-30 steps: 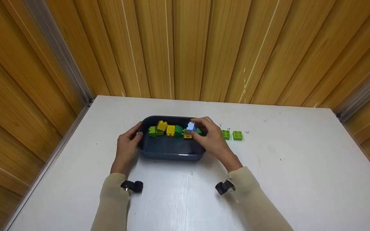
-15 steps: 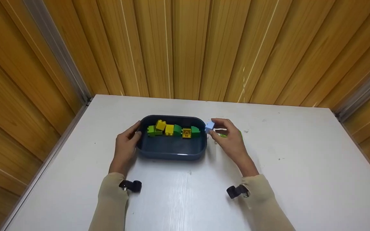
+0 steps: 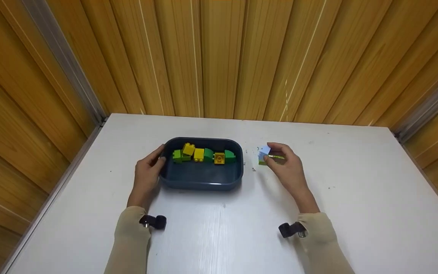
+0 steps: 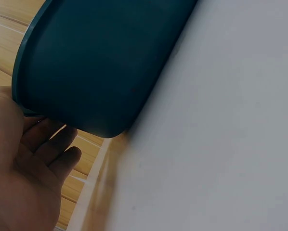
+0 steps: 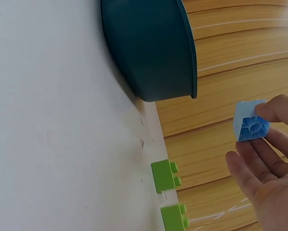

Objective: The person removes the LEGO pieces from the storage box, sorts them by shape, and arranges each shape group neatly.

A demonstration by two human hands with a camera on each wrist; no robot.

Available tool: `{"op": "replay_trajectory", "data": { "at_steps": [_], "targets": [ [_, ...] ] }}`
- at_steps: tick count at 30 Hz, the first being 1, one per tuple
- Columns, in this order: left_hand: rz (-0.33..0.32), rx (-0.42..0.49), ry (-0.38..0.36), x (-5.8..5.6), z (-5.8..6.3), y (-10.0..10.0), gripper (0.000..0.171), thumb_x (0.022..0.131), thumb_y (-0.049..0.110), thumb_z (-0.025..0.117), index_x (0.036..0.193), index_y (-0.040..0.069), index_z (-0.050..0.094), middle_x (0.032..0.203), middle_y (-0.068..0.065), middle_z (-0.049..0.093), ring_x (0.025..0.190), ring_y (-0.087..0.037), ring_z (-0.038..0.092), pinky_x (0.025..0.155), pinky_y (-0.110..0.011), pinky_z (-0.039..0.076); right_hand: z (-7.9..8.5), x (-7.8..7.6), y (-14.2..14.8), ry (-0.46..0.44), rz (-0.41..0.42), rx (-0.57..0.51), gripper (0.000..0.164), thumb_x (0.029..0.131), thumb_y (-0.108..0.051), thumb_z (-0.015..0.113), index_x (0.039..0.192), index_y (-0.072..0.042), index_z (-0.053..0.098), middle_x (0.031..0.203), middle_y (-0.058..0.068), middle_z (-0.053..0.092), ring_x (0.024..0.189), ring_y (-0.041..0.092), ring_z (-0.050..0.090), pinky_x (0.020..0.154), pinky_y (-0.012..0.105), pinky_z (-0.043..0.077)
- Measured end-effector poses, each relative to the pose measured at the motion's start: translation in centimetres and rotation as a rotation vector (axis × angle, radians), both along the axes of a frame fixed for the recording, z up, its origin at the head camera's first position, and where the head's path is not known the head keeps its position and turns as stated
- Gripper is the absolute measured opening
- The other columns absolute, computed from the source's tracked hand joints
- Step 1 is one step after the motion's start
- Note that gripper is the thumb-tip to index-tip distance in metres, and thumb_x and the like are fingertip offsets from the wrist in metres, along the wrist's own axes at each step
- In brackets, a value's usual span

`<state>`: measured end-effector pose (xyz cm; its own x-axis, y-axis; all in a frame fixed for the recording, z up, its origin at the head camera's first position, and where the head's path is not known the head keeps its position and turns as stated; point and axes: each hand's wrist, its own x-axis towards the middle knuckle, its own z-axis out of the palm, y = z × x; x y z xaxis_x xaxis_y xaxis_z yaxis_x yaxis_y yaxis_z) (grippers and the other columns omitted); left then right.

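My right hand [image 3: 290, 170] pinches a light blue building brick [image 5: 251, 121] between thumb and fingers, to the right of a dark blue plastic tub [image 3: 203, 185]. In the right wrist view the brick's hollow underside shows, and it is held up above the table. Two lime green bricks [image 5: 163, 176] stand on the table below it, partly covered by the hand in the head view. My left hand [image 3: 147, 174] grips the tub's left end, thumb at the rim and fingers along the outer wall. Inside the tub, yellow bricks [image 3: 199, 155] and green bricks [image 3: 229, 156] lie along the far side.
The tub stands on a white table [image 3: 211, 228] backed by a wood-patterned wall [image 3: 219, 57]. Similar panels rise at both sides. Small dark marks dot the tabletop right of the tub.
My right hand has carried the light blue brick rightward out of the tub to over the lime green bricks. My left hand stays at the tub's left end.
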<state>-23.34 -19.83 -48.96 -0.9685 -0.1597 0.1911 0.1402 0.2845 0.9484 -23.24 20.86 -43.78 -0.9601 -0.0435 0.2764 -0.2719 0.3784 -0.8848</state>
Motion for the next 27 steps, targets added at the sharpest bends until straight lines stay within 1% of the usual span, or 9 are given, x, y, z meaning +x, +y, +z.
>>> {"op": "replay_trajectory", "data": {
  "at_steps": [3, 6, 8, 12, 17, 23, 27],
  "targets": [
    [-0.003, -0.004, -0.001, 0.0, 0.0, 0.1, 0.044, 0.110, 0.011, 0.057, 0.154, 0.010, 0.057, 0.156, -0.009, 0.055, 0.149, -0.026, 0.046, 0.123, -0.040, 0.037, -0.2, -0.1, 0.8, -0.010, -0.018, -0.004, 0.045, 0.099, -0.006, 0.075, 0.141, -0.001, 0.062, 0.133, 0.014, 0.065, 0.123, 0.026, 0.063, 0.105, 0.036, 0.055],
    [-0.009, 0.012, -0.007, 0.0, 0.1, 0.0, 0.044, 0.110, 0.010, 0.057, 0.154, 0.009, 0.056, 0.157, -0.009, 0.055, 0.149, -0.025, 0.045, 0.123, -0.039, 0.036, -0.3, -0.1, 1.4, -0.016, -0.033, -0.026, 0.044, 0.099, -0.005, 0.075, 0.140, 0.001, 0.062, 0.131, 0.016, 0.066, 0.121, 0.026, 0.064, 0.100, 0.026, 0.056],
    [-0.013, 0.019, -0.009, -0.1, 0.0, 0.0, 0.045, 0.110, 0.009, 0.057, 0.154, 0.009, 0.056, 0.157, -0.009, 0.054, 0.149, -0.025, 0.045, 0.123, -0.039, 0.036, -0.4, -0.2, 1.7, -0.023, -0.043, -0.039, 0.043, 0.099, -0.004, 0.074, 0.140, 0.002, 0.062, 0.130, 0.016, 0.066, 0.121, 0.026, 0.064, 0.098, 0.023, 0.056],
    [-0.013, 0.030, -0.020, 0.0, 0.1, -0.1, 0.045, 0.110, 0.010, 0.058, 0.155, 0.010, 0.056, 0.157, -0.008, 0.054, 0.149, -0.023, 0.045, 0.123, -0.037, 0.036, -0.5, -0.3, 2.3, -0.037, -0.056, -0.047, 0.044, 0.099, -0.005, 0.074, 0.141, 0.002, 0.061, 0.131, 0.017, 0.065, 0.123, 0.025, 0.063, 0.099, 0.025, 0.056],
    [-0.011, 0.017, -0.029, 0.1, 0.2, -0.1, 0.045, 0.110, 0.012, 0.058, 0.155, 0.011, 0.056, 0.157, -0.006, 0.054, 0.149, -0.021, 0.045, 0.123, -0.035, 0.036, -0.8, -0.5, 3.1, -0.056, -0.076, -0.035, 0.045, 0.100, -0.007, 0.074, 0.142, 0.002, 0.060, 0.133, 0.017, 0.065, 0.124, 0.026, 0.063, 0.101, 0.023, 0.054],
    [-0.005, 0.004, -0.021, 0.1, 0.2, 0.0, 0.045, 0.110, 0.012, 0.058, 0.154, 0.011, 0.056, 0.157, -0.008, 0.054, 0.149, -0.024, 0.045, 0.123, -0.038, 0.036, -1.7, -0.7, 4.2, -0.079, -0.109, -0.027, 0.048, 0.102, -0.010, 0.073, 0.145, 0.002, 0.057, 0.137, 0.017, 0.063, 0.127, 0.026, 0.061, 0.106, 0.028, 0.052],
    [0.007, -0.023, -0.009, 0.1, 0.1, 0.0, 0.045, 0.110, 0.011, 0.058, 0.154, 0.010, 0.057, 0.156, -0.010, 0.054, 0.148, -0.027, 0.047, 0.122, -0.040, 0.037, -2.1, -0.9, 4.7, -0.093, -0.135, -0.027, 0.050, 0.101, -0.010, 0.073, 0.147, 0.001, 0.056, 0.139, 0.017, 0.060, 0.127, 0.027, 0.060, 0.106, 0.025, 0.051]
  ]
}}
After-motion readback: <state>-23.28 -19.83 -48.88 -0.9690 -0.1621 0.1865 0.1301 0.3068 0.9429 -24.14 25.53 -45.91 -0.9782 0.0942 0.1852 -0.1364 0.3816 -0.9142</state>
